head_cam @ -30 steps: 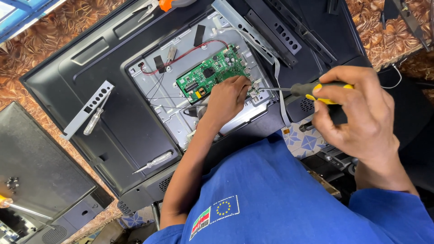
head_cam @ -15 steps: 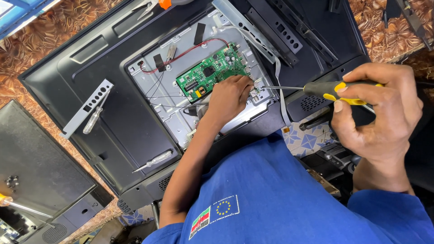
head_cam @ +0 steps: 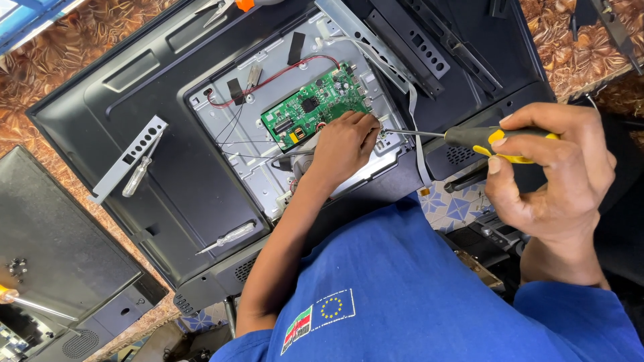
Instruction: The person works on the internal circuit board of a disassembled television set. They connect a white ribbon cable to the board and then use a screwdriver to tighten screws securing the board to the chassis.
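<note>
Right-hand screwdriver at green board, left hand steadying

Now the right hand has its grip closed round a yellow-and-black screwdriver; the shaft runs left, tip at the right edge of the green circuit board. Left hand rests on the near-right corner of that board, fingers curled, pinching something too small to tell. Board sits inside the open back of a black television lying face down on the tabletop. 2 clear-handled screwdrivers lie loose on the back: 1 by a grey metal bracket at left, 1 nearer. Blue shirt fills the near side.
</note>
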